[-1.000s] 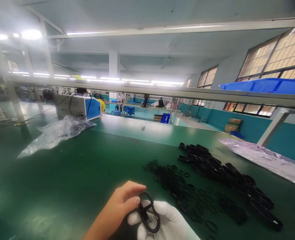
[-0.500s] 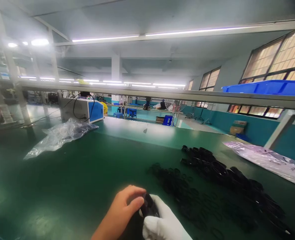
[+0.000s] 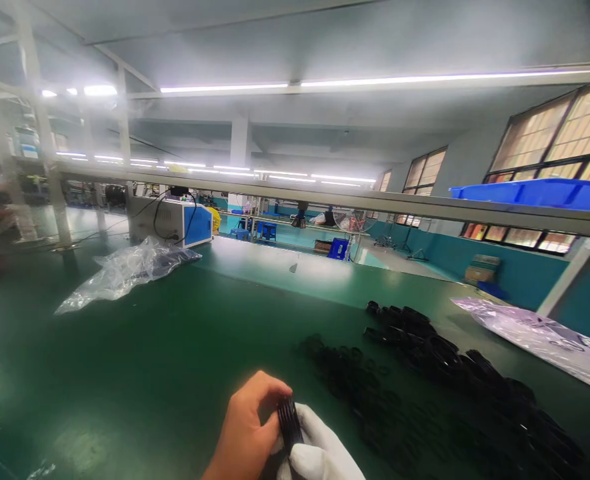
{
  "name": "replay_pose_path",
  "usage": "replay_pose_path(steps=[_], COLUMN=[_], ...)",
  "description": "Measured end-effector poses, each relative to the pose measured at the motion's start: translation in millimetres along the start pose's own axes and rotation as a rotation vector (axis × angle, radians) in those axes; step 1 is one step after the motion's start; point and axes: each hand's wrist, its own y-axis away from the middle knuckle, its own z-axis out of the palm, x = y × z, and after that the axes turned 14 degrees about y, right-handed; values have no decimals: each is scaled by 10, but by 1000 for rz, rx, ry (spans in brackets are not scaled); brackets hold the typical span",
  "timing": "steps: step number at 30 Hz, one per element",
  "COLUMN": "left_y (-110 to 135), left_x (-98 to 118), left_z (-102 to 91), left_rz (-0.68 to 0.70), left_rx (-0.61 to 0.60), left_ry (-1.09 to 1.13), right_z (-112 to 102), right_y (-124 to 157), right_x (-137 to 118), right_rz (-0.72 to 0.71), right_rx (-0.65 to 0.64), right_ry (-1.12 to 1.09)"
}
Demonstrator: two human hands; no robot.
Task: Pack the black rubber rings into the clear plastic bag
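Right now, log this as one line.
left grip: bare, holding ribbed black part | right grip: white-gloved, same part | black rings: heaped on green tabletop

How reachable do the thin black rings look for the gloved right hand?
Probably yes: nothing visible stands between the right hand and the thin black rings, though the ridged black part that hand grips may hinder it.
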Motion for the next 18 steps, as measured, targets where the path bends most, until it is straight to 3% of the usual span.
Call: replay_pose_path(steps=[6, 10, 18], left_y=[15, 28, 4], left_x=[-59, -41, -27], left_z=[40, 48, 17], left_rz=[80, 86, 33], left_rx=[-30, -44, -77], left_ry=[-29, -41, 5], right_z=[22, 23, 55], right_y=[-15, -10, -3], right_x=[-46, -44, -87], right_rz=[-57, -12, 29], right_rx=[137, 104, 162], right_ry=[215, 205, 112])
